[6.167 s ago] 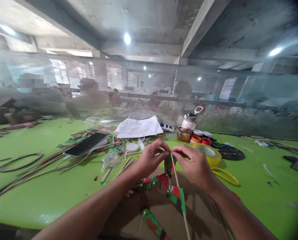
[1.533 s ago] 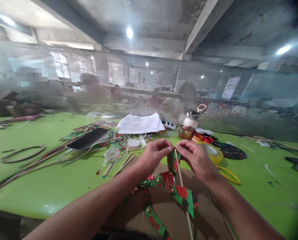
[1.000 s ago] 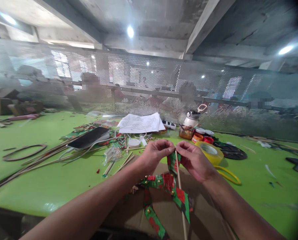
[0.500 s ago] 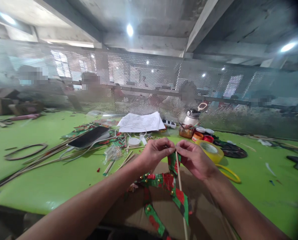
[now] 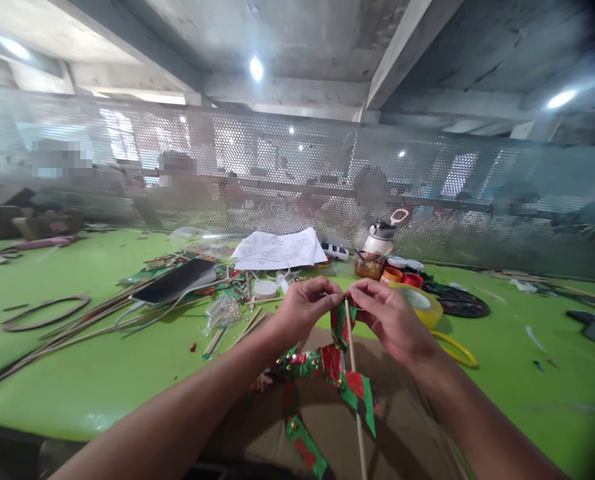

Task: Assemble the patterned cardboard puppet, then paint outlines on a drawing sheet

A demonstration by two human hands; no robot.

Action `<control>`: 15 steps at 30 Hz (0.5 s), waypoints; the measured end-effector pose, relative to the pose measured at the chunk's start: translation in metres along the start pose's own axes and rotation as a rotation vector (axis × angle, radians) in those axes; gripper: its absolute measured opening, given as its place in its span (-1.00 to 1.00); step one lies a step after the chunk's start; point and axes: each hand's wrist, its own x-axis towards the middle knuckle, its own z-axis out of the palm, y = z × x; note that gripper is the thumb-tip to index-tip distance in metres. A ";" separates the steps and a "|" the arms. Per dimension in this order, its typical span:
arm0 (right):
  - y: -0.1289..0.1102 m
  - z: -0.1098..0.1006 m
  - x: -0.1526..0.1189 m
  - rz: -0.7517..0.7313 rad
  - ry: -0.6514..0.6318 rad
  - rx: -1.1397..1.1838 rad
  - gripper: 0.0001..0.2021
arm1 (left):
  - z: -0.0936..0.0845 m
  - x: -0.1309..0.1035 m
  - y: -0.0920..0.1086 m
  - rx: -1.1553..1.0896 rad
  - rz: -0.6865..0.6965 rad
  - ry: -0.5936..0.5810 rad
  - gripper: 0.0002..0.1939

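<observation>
My left hand (image 5: 310,303) and my right hand (image 5: 390,317) are both closed in a pinch, fingertips nearly meeting over the cardboard (image 5: 397,413). They grip the top end of a green and red painted jointed figure (image 5: 327,363), where a thin wooden stick (image 5: 355,380) also reaches up. Any small tie or wire between the fingertips is hidden. The figure's strip-like parts hang below, joined by small gold-coloured studs. The stick slants down in front of it towards the near edge of the view.
On the green table (image 5: 142,373) lie a phone (image 5: 174,281) with a white cable, long sticks, papers (image 5: 280,248) and a bag of small parts (image 5: 223,313). Right of my hands are a tape roll (image 5: 420,307), a yellow ring (image 5: 460,350) and paint pots (image 5: 392,275). A perforated screen (image 5: 287,173) stands behind.
The whole view has shifted slightly. Both hands keep their pinch at the top of the figure and stick, with only small finger movement; the figure hangs much as before.
</observation>
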 end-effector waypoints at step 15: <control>-0.012 0.004 -0.010 -0.417 0.059 -0.627 -0.90 | 0.000 -0.004 0.016 0.123 0.108 -0.016 -0.89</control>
